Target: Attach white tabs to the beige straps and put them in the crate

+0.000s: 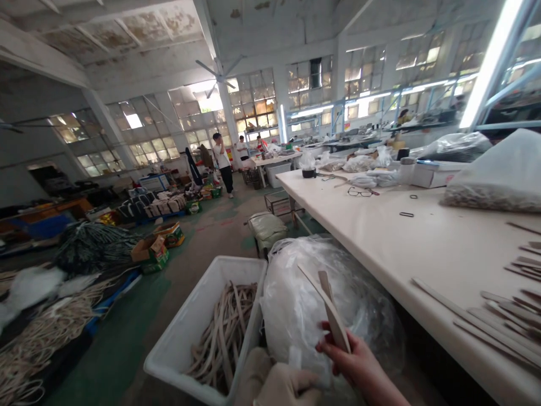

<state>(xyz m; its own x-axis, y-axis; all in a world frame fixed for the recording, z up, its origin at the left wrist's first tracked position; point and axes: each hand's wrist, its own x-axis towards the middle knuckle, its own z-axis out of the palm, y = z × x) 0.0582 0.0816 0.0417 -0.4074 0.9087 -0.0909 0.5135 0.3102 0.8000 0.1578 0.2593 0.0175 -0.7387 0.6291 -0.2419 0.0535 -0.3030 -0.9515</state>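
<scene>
My right hand (353, 358) is closed round a folded beige strap (333, 316), whose two ends stick up above the fingers. At the bottom edge, a blurred beige shape seems to be my left hand (289, 386) in a glove; its fingers do not show clearly. Behind the hands bulges a large clear plastic bag (304, 282). Left of them stands a white plastic bin (173, 338) with a tangle of beige straps (224, 332) in it. More straps (502, 316) lie spread along the right side of the white table (380, 242).
On the table are eyeglasses (361, 192), metal buckles (406, 214), a white box (437, 173) and a filled plastic bag (494, 175). Coiled cord (54, 321) and cardboard boxes (150, 254) lie on the floor at left. A person (222, 160) stands farther back.
</scene>
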